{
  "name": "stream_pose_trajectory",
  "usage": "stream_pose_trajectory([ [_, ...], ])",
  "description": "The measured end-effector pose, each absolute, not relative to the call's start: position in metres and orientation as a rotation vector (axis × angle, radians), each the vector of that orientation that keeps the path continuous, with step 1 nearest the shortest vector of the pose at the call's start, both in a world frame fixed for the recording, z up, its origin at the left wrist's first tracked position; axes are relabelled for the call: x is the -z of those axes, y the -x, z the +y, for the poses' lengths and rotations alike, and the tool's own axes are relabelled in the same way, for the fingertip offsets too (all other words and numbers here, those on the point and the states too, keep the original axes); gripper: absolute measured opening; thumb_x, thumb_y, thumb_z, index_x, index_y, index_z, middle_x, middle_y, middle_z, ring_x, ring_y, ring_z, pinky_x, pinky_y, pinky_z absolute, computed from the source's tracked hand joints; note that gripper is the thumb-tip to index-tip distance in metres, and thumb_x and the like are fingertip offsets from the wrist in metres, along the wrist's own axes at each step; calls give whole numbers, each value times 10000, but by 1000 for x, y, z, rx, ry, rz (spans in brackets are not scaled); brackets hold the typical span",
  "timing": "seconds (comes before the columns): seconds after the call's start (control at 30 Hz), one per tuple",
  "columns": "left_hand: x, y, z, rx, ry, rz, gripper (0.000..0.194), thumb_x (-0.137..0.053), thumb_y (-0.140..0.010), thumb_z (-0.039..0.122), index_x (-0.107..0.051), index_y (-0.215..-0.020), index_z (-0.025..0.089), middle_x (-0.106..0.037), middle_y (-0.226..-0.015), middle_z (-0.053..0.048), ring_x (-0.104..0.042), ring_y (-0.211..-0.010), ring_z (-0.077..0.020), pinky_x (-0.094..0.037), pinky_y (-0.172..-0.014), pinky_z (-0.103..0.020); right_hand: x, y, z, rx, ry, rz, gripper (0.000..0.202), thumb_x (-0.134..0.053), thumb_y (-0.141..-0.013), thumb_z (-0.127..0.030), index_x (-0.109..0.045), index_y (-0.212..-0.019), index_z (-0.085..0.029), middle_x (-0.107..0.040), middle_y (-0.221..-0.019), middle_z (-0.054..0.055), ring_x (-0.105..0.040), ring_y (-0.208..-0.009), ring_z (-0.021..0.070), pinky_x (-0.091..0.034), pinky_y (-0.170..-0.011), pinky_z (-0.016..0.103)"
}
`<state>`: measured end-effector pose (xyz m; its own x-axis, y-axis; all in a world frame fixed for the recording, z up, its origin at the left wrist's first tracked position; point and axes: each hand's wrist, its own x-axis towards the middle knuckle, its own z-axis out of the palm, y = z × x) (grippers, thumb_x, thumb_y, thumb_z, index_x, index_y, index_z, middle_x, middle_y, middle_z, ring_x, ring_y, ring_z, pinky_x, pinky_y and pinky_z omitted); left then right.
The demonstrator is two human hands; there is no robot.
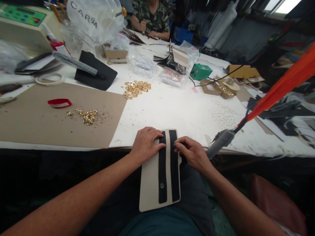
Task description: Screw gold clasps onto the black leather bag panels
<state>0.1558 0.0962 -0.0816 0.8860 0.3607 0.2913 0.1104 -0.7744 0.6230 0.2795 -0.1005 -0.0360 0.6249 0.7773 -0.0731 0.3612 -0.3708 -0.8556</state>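
Observation:
A beige panel point(149, 183) with rounded corners lies over my lap, its far end against the table's front edge. Two dark strips run along its length; the left strip point(162, 170) has a small round metal piece near its lower end, and the right strip point(174, 173) lies beside it. My left hand point(147, 144) rests on the panel's upper left, fingers apart, fingertips touching the left strip. Over the top of the right strip, my right hand point(190, 150) has thumb and fingers pinched together; whatever is between them is too small to make out.
Gold rings point(136, 89) and smaller gold parts point(88, 117) lie on the table point(152, 114). An orange strip point(283, 83) hangs at right above a grey tool point(221, 142). A person point(151, 19) sits across. A green box point(200, 71) stands farther back.

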Motion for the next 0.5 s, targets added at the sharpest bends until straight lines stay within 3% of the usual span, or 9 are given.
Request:
stream_pose_trajectory([
  [0.23,84,-154,96,-525,-2416,325,305,-878,-809,370,-755,-1073,281,-782,-1215,17,-625,-1204,-271,-439,-1073,-482,52,-288,-47,-549,2033,-1237,112,-625,-953,-272,-704,-890,-225,-693,-924,4,-629,-893,183,-440,-831,305],
  [0.5,85,-154,96,-523,-2417,317,280,-831,-855,397,-747,-1099,286,-775,-1234,-4,-620,-1224,-284,-425,-1074,-493,54,-287,-43,-491,2159,-1174,77,-681,-890,-228,-725,-828,-217,-691,-822,-10,-604,-759,159,-417,-712,280],
])
